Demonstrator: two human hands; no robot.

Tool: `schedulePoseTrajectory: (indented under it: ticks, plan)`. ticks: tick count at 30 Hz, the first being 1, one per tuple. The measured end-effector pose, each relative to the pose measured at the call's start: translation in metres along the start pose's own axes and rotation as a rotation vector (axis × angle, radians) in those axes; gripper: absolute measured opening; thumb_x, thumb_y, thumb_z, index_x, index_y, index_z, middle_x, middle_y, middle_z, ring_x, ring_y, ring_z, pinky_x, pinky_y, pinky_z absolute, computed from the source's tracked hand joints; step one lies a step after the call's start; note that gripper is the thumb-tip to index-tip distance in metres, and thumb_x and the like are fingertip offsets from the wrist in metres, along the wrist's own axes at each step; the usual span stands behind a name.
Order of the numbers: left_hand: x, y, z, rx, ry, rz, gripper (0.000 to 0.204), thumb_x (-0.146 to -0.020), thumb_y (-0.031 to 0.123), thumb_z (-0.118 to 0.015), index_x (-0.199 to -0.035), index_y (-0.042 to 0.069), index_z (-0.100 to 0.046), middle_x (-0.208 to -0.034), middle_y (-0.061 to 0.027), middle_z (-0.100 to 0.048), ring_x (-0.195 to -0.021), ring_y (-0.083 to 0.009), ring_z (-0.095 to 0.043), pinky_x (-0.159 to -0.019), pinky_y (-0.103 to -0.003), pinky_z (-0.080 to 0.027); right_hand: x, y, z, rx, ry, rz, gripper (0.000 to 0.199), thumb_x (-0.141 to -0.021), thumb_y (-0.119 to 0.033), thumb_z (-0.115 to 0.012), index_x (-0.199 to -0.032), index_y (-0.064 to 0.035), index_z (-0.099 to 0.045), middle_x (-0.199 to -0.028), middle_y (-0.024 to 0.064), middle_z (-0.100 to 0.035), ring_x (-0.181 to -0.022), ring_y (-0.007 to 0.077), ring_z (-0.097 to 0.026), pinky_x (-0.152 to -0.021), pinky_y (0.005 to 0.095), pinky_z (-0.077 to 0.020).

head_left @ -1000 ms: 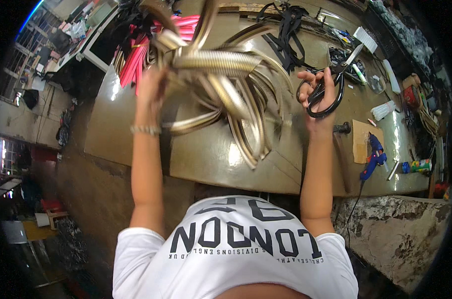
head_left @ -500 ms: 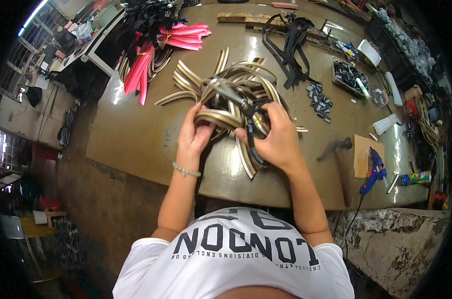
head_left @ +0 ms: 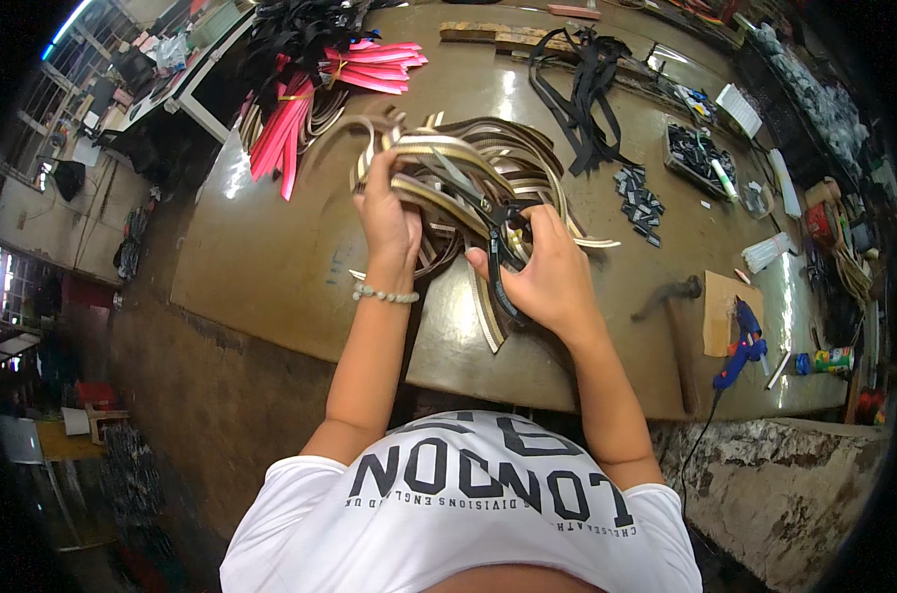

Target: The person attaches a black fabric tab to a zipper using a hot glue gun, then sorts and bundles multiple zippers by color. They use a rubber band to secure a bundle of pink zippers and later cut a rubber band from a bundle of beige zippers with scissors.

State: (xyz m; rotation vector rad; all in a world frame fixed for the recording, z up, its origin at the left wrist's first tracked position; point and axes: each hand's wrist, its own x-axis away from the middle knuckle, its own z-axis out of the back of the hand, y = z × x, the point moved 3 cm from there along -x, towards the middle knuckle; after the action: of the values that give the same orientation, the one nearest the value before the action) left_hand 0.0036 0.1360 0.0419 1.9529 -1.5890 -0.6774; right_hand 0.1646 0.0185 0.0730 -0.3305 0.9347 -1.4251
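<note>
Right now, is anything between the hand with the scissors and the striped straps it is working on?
Nothing visible. The right hand holds the black-handled scissors, whose blades lie directly against the bundle of gold-and-dark striped straps. The left hand grips the same bundle from the other side, clear of the blades.

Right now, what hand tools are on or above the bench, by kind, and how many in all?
Scissors, black-handled, in the right hand: 1
Hammer, lying on the bench: 1
Glue gun, blue, by the cardboard piece: 1
Total: 3
The left hand holds striped straps, not a tool.
</note>
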Motion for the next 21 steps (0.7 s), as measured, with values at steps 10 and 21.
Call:
schedulePoseTrajectory:
  ticks: [10, 21]
  plan:
    - [0.021, -0.024, -0.057, 0.053, -0.251, 0.028, 0.021, -0.087, 0.008, -0.062, -0.106, 0.001, -0.056, -0.096, -0.0064, -0.063, -0.082, -0.0136, -0.063, -0.073, -0.029, -0.053, -0.006, 0.016, 0.014, 0.081, 0.105, -0.116, 0.059, -0.073, -0.050, -0.073, -0.094, 0.0018, -0.053, -0.092, 0.0188, -0.058, -0.084, 0.0367, -0.059, -0.073, 0.0418, -0.0475]
    - [0.034, -0.044, -0.041, -0.068, -0.209, 0.098, 0.016, -0.091, 0.013, -0.056, -0.099, 0.000, -0.059, -0.096, -0.0093, -0.065, -0.083, -0.0170, -0.065, -0.075, -0.032, -0.054, -0.005, 0.028, -0.001, 0.114, 0.006, -0.353, 0.063, -0.074, -0.059, -0.068, -0.086, 0.0006, -0.054, -0.087, 0.0175, -0.061, -0.082, 0.0355, -0.061, -0.071, 0.0425, -0.0488]
